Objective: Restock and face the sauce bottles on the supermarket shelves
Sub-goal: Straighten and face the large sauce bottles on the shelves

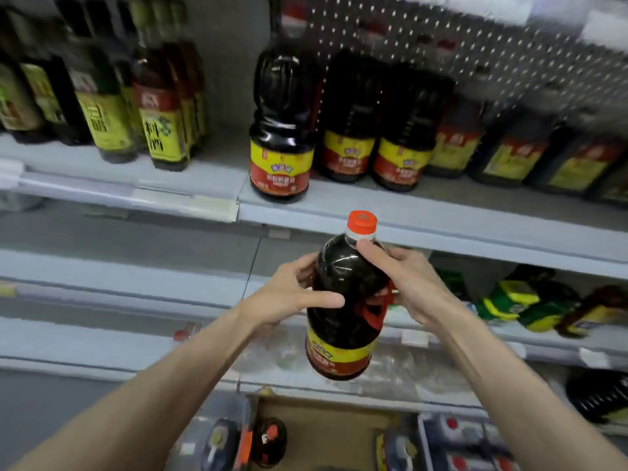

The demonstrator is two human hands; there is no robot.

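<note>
Two-handed grip on a dark sauce bottle, held in the air before the shelving. The left hand wraps the bottle's shoulder from the left, thumb laid across its front. The right hand curls round the right side, thumb tip at the base of the neck just below the orange cap. The bottle stands nearly upright, its yellow-and-red label toward the camera and its base clear of every shelf. Just above the cap runs the front edge of the upper shelf. On that shelf one matching bottle stands forward at the left end of the bay, close to the edge. The row of matching bottles sits farther back, leaving a bare strip of shelf between it and the edge. The left bay carries taller bottles with yellow-green labels. Behind the row is a perforated back panel. At lower right lie green and yellow packs, blurred.
</note>
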